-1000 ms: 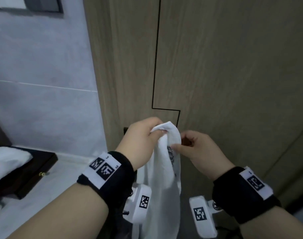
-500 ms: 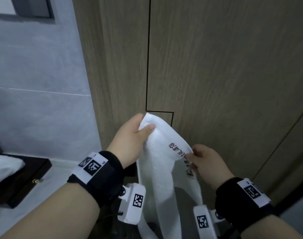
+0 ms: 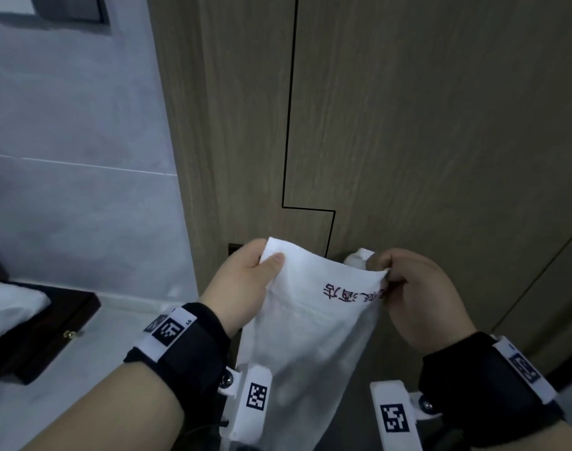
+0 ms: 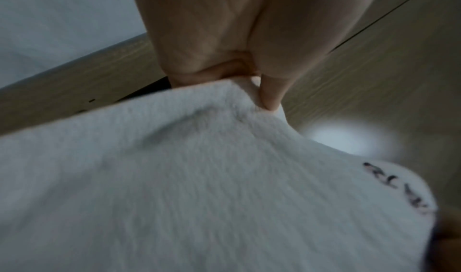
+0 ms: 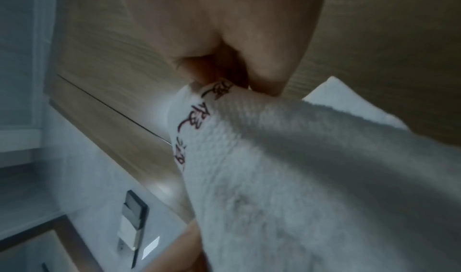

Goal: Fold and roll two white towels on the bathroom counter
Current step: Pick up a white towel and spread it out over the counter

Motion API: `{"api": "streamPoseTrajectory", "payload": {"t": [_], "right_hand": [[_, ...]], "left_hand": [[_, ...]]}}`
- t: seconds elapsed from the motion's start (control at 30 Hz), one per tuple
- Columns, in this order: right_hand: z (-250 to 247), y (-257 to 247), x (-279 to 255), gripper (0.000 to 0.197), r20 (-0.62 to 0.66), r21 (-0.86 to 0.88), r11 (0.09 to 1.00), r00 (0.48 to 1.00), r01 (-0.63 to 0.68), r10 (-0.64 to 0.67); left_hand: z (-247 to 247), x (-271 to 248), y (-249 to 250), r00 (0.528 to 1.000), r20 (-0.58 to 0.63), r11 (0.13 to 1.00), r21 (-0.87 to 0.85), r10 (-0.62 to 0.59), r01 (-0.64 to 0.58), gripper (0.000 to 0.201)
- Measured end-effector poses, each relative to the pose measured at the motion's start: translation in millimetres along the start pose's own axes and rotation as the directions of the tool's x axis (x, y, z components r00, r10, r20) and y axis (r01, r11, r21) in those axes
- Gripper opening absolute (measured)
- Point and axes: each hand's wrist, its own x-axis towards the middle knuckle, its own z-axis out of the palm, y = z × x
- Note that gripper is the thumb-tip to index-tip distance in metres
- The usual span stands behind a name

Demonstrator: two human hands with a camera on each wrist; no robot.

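A white towel [image 3: 310, 327] with dark red stitched lettering along its top edge hangs in the air in front of a wooden door. My left hand [image 3: 245, 284] pinches its upper left corner, thumb on the near side. My right hand [image 3: 418, 294] pinches the upper right corner, beside the lettering. The top edge is stretched between both hands and the rest hangs down out of view. The left wrist view shows my left fingers [image 4: 272, 90] clamped on the towel [image 4: 199, 177]. In the right wrist view my right fingers [image 5: 269, 75] grip the lettered edge of the towel [image 5: 324, 177]. Another white towel [image 3: 7, 307] lies at the far left.
The wooden door [image 3: 408, 125] stands close behind the towel. A white counter [image 3: 92, 369] runs to the lower left, with a dark wooden box [image 3: 53, 333] under the other towel. A grey tiled wall [image 3: 76, 157] is on the left. A wall switch plate [image 5: 132, 217] is visible.
The hands were together on a bunched towel. They have moved apart, the right hand sliding right along the top edge, so the towel now hangs spread with its lettering showing.
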Motion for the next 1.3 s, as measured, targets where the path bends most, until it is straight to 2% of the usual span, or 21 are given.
{"api": "streamPoseTrajectory", "payload": {"t": [0.13,0.23,0.37,0.43,0.5,0.6,0.67,0.77,0.9,1.0,1.07,1.17,1.3], "right_hand": [[12.7,-14.6,-6.0,0.019,0.152,0.061,0.994,0.984,0.088,-0.097],[18.1,-22.8,-8.2,0.005,0.222,0.093,0.986,0.963,0.136,-0.154],[17.3,-32.9,-9.2,0.003,0.285,0.138,0.976,0.937,0.168,-0.201],[16.0,-34.6,-8.3,0.004,0.301,0.163,0.974,0.932,0.155,-0.199],[16.1,-34.7,-8.2,0.007,0.308,0.197,0.972,0.933,0.127,-0.184],[12.4,-32.9,-6.9,0.021,0.329,0.229,0.971,0.934,0.067,-0.142],[5.7,-30.4,-5.5,0.024,0.327,0.183,0.983,0.941,0.025,-0.085],[-6.2,-23.8,-4.0,0.035,0.23,0.093,0.996,0.973,-0.006,-0.016],[-17.8,-12.2,-1.6,0.052,0.136,-0.005,1.0,0.991,0.014,-0.013],[-26.0,-3.3,0.4,0.048,0.086,-0.138,0.99,0.996,0.006,0.006],[-29.7,2.1,1.5,0.043,0.048,-0.184,0.983,0.999,0.001,0.008],[-32.8,5.4,2.2,0.037,0.015,-0.22,0.975,0.999,-0.04,0.044],[-35.9,0.1,0.6,0.036,0.094,-0.37,0.928,0.992,-0.044,0.085]], "left_hand": [[8.8,-5.2,-9.1,0.996,0.08,0.998,-0.047,-0.039,0.043,0.024],[16.0,-9.4,-13.4,0.989,0.135,0.993,-0.088,-0.069,0.081,0.02],[22.5,-11.7,-14.7,0.972,0.204,0.977,-0.154,-0.114,0.147,0.022],[23.7,-11.6,-13.8,0.96,0.249,0.973,-0.154,-0.127,0.169,0.019],[24.8,-11.0,-14.1,0.953,0.273,0.952,-0.234,-0.132,0.199,0.019],[25.9,-10.4,-18.7,0.942,0.31,0.871,-0.419,-0.129,0.257,0.036],[26.8,-10.6,-21.0,0.934,0.336,0.834,-0.478,-0.118,0.277,0.045],[25.6,-9.0,-24.5,0.961,0.259,0.819,-0.528,-0.097,0.225,0.047],[19.6,-5.3,-27.0,0.99,0.107,0.845,-0.519,-0.086,0.13,0.023],[16.9,-3.8,-26.2,0.998,0.002,0.924,-0.378,-0.061,0.057,0.02],[17.4,-4.2,-23.3,0.998,-0.054,0.971,-0.238,0.007,-0.02,0.015],[16.1,-5.2,-19.6,0.991,-0.098,0.99,-0.094,0.093,-0.102,0.025],[8.2,-9.4,-16.9,0.985,-0.122,0.989,-0.077,0.12,-0.13,0.043]]}}
